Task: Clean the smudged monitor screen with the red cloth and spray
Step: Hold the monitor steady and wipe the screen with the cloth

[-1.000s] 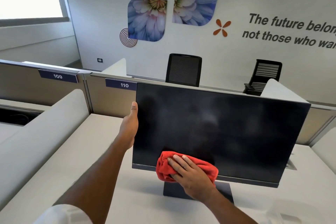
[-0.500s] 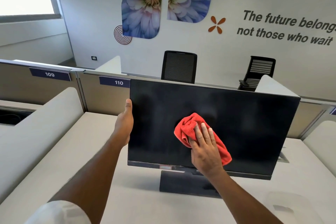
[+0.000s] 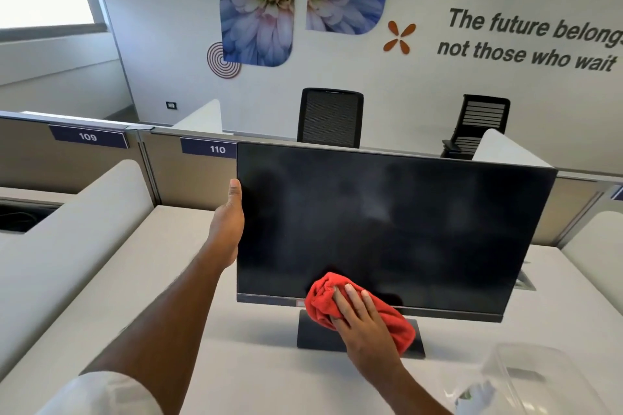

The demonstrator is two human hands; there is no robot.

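A black monitor with hazy smudges across its screen stands on a dark base on the white desk. My left hand grips the monitor's left edge, thumb on the front. My right hand presses the bunched red cloth flat against the screen's bottom edge, left of centre, partly over the lower bezel. The cloth trails out to the right under my palm. At the bottom right corner a blurred whitish object shows; whether it is the spray I cannot tell.
A clear plastic container sits on the desk at the bottom right. Beige partitions labelled 109 and 110 run behind the monitor. White rounded dividers flank the desk. Two black office chairs stand beyond the partition.
My right hand wiped the red cloth from the screen's lower edge up to mid-screen, then back down to the bottom edge. My left hand kept its hold on the monitor's left edge.
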